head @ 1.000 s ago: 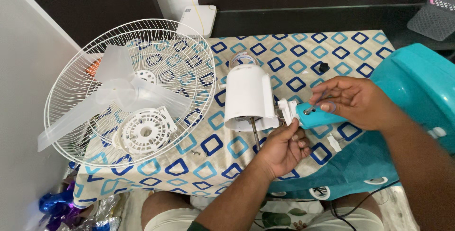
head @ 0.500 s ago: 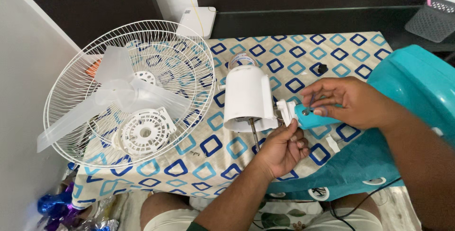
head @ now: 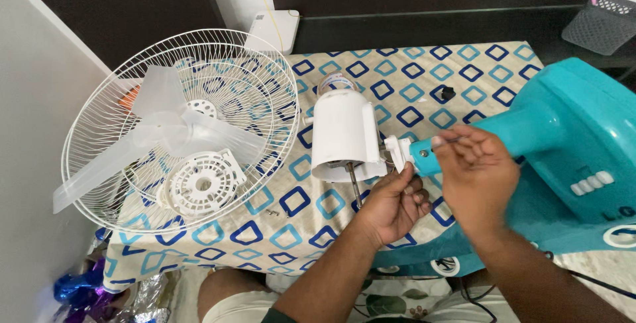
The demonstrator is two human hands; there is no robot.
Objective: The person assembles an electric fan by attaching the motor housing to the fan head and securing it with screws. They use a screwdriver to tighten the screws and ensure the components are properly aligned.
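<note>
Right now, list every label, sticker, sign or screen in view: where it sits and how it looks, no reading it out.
Label band: round the clear bottle behind the white motor housing; white with blue.
Small sticker: on the white box at the table's far edge; pale square, too small to tell more.
Round badge: on the teal fan base, lower right; white ring, cut by the frame.
No screens or signs.

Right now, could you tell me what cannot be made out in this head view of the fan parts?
- Neck joint: mostly covered by the right hand, so whatever it pinches stays unclear.
- Teal base: cut off by the right edge.
- Shaft: its lower end is hidden behind the left hand.
- Small black part on the cloth: too small to identify.
</note>
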